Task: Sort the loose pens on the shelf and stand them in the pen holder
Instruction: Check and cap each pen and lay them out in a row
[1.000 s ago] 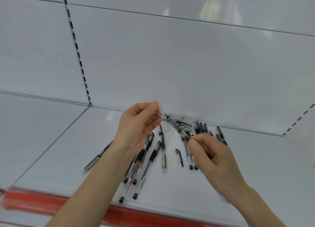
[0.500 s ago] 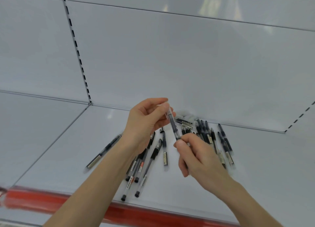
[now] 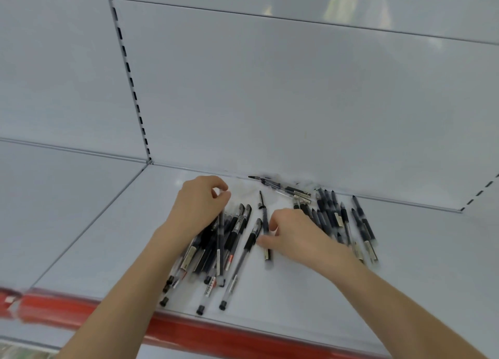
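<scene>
**Shelf point(image 3: 297, 291), white, red front strip point(image 3: 205, 331).** Stock: loose pens, sorted in part.

- **Left hand point(image 3: 199, 207).** Fingers point(image 3: 220, 194) curled, their tips pinching the top end of one held pen point(image 3: 221, 245). It hangs nearly upright below the fingertips, its lower end over the left pile.
- **Left pile point(image 3: 243, 218).** Many pens lying roughly parallel, under and just beside the left fingers, caps towards the front strip.
- **Right hand point(image 3: 294, 234).** Fingers point(image 3: 275, 215) bent, thumb and forefinger closed on the lone pen point(image 3: 266, 213). That pen lies flat on the shelf between the two hands. Blur hides how firm the grip is.
- **Right pile point(image 3: 332, 213).** Dark pens packed side by side, beyond the right knuckles.
- **Back pens point(image 3: 286, 190).** A few against the rear wall, well past both sets of fingertips.
- **Pen holder.** Not in view.

**Step in hand (judged):** sorting by kind; no pen stands in the holder yet.

**Next move (judged):** lay the held pen with its like, lift the lone pen clear without nudging its neighbours, then gather a matched bunch tips-aligned for the holder.
</scene>
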